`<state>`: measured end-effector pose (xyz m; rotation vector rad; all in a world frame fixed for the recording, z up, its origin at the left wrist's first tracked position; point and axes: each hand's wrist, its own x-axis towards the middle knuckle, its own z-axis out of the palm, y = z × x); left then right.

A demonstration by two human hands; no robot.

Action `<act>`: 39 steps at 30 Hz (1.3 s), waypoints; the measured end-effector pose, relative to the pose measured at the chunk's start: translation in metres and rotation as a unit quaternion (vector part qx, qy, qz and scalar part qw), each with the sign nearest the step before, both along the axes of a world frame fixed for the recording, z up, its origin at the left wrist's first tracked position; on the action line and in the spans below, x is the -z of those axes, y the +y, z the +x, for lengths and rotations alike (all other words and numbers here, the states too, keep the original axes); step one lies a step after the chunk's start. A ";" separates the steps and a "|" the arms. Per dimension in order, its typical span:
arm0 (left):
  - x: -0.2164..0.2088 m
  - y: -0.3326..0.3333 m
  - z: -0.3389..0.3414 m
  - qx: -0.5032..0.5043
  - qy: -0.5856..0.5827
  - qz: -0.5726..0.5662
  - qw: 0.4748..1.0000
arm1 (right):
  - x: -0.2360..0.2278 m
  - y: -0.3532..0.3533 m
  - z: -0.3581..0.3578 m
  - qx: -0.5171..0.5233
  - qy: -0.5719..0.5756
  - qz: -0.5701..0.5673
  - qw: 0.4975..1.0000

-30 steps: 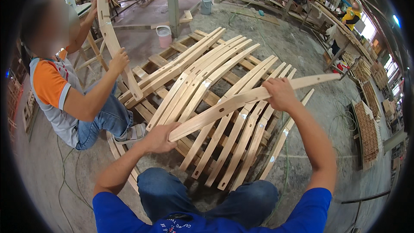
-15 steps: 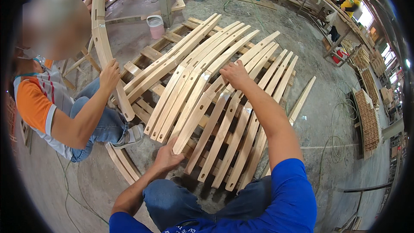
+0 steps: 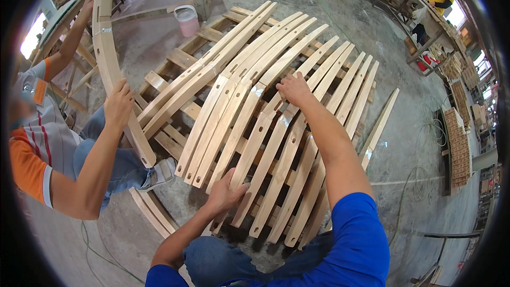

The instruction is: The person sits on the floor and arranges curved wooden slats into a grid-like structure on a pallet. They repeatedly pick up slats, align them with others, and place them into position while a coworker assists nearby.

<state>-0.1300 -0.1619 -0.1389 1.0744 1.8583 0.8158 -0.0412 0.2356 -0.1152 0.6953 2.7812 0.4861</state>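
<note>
Several long, pale wooden slats (image 3: 212,130), gently bent along their length and slotted near the joints, lie side by side before me. My left hand (image 3: 226,192) is closed around the near end of one curved slat (image 3: 258,127), thumb on its right side. Farther up that same slat, my right hand (image 3: 295,90) grips it just past its joint, fingers curled over its edge. Neighbouring slats lie on both sides of it, under my right forearm too. Shiny patches (image 3: 258,90) show at some joints.
A wooden pallet (image 3: 180,58) supports the slats. At left, a co-worker's hand (image 3: 119,103) holds a similar curved piece (image 3: 104,56) upright. A pink bucket (image 3: 187,21) stands behind. One slat (image 3: 380,127) lies apart at right; hoses (image 3: 406,196) trail on the floor.
My left hand and the near end of the held slat have moved to the right, away from the slats at left. The co-worker's upright piece appears farther left. My view has shifted slightly.
</note>
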 end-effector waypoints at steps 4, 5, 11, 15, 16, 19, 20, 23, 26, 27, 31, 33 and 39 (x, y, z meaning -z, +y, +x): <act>0.015 0.014 0.004 0.008 -0.023 0.031 0.999 | 0.007 0.005 0.008 0.038 0.021 -0.005 0.999; 0.020 0.014 0.003 0.001 -0.020 0.045 0.999 | 0.005 -0.002 0.001 0.045 0.050 -0.015 0.998; 0.036 0.032 0.015 -0.008 0.047 0.026 0.999 | -0.028 -0.011 0.036 0.105 0.292 -0.095 0.946; 0.045 0.029 0.014 0.040 0.187 0.009 0.981 | -0.048 -0.038 0.052 0.145 0.424 -0.168 0.878; 0.044 0.034 0.014 0.069 0.204 0.012 0.976 | -0.049 -0.038 0.063 0.147 0.474 -0.176 0.850; 0.045 0.045 0.021 0.031 0.157 0.014 0.987 | -0.052 -0.042 0.095 0.153 0.595 -0.184 0.767; 0.049 0.043 0.020 0.009 0.144 0.012 0.989 | -0.052 -0.048 0.101 0.153 0.599 -0.190 0.763; 0.059 0.040 0.011 -0.047 0.168 -0.003 0.985 | -0.061 -0.056 0.122 0.136 0.604 -0.194 0.760; 0.057 0.051 0.016 -0.067 0.157 0.003 0.985 | -0.068 -0.054 0.159 0.182 0.618 -0.218 0.734; 0.055 0.055 0.018 -0.073 0.158 0.007 0.985 | -0.071 -0.053 0.168 0.187 0.637 -0.238 0.709; 0.045 0.064 0.023 -0.071 0.164 -0.025 0.984 | -0.074 -0.056 0.191 0.251 0.622 -0.255 0.696; 0.040 0.064 0.022 -0.059 0.165 -0.049 0.983 | -0.070 -0.057 0.201 0.256 0.601 -0.262 0.710; 0.032 0.045 0.026 0.057 0.218 -0.090 0.970 | -0.046 -0.045 0.230 0.305 0.621 -0.325 0.645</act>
